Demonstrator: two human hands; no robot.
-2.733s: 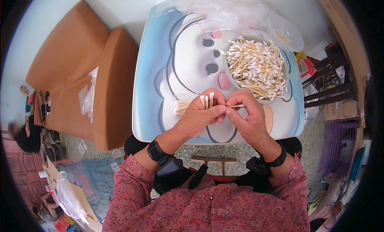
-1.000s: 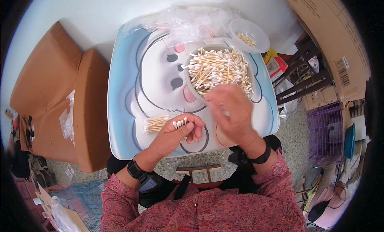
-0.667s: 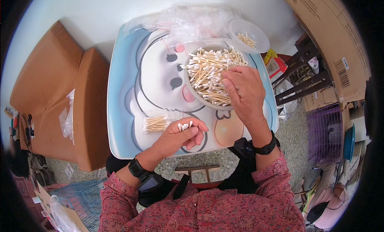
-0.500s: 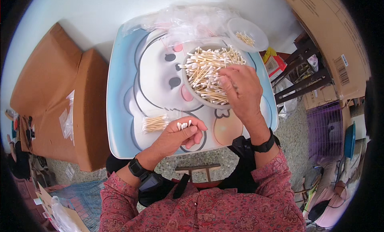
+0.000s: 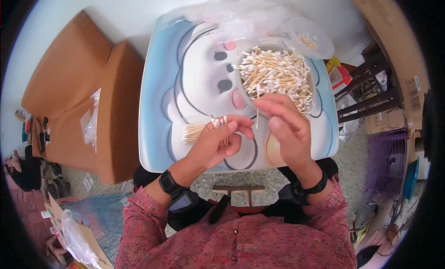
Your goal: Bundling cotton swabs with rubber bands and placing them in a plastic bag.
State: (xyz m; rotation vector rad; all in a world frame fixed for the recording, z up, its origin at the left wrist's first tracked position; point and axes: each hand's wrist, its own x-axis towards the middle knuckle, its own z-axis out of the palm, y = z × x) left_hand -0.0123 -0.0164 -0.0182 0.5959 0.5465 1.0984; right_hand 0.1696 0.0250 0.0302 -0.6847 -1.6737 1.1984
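Off the bowl (image 5: 278, 76), right hand (image 5: 285, 130) lifted

Home room, used for piecework: cartoon-print folding desk (image 5: 157, 107), brown sofa (image 5: 83, 102), cardboard boxes (image 5: 394, 46) (stacked at right), purple crate (image 5: 384, 162), speckled floor (image 5: 259, 178).

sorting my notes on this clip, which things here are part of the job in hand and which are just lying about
In use:
left hand, grip on a small bundle of wooden cotton swabs
right hand, pinching one wooden cotton swab
round bowl heaped with cotton swabs
pale blue cartoon-print table

Lying about:
clear plastic bags
brown cushions
cardboard box
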